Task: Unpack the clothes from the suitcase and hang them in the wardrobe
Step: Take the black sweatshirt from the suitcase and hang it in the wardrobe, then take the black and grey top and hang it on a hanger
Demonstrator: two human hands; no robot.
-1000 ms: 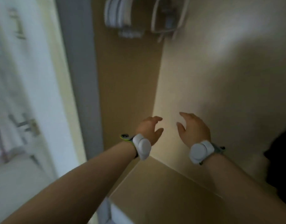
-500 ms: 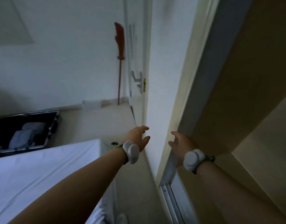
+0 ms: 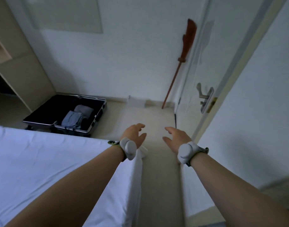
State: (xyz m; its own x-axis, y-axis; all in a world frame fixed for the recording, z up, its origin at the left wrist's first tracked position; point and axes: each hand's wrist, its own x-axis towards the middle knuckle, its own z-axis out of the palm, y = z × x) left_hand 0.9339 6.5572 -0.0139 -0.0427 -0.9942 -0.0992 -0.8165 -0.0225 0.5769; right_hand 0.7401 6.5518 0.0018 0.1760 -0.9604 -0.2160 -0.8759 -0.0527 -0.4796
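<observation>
White-sheeted bed [image 3: 42, 161], lower left. Open black suitcase [image 3: 47, 112] on floor [image 3: 137, 112] beyond it, folded grey-blue clothes [image 3: 73, 119] in right half. Left hand [image 3: 134, 135], right hand [image 3: 179, 139], over floor: fingers [image 3: 141, 125] loosely spread, grasping nothing, well right of suitcase. Door handle [image 3: 204, 96], far right.

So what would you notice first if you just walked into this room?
Two bare arms reach forward, left hand and right hand both empty. Beyond the white bed, an open suitcase lies on the floor with folded clothes inside. A long red pole leans in the far corner by the door.
</observation>
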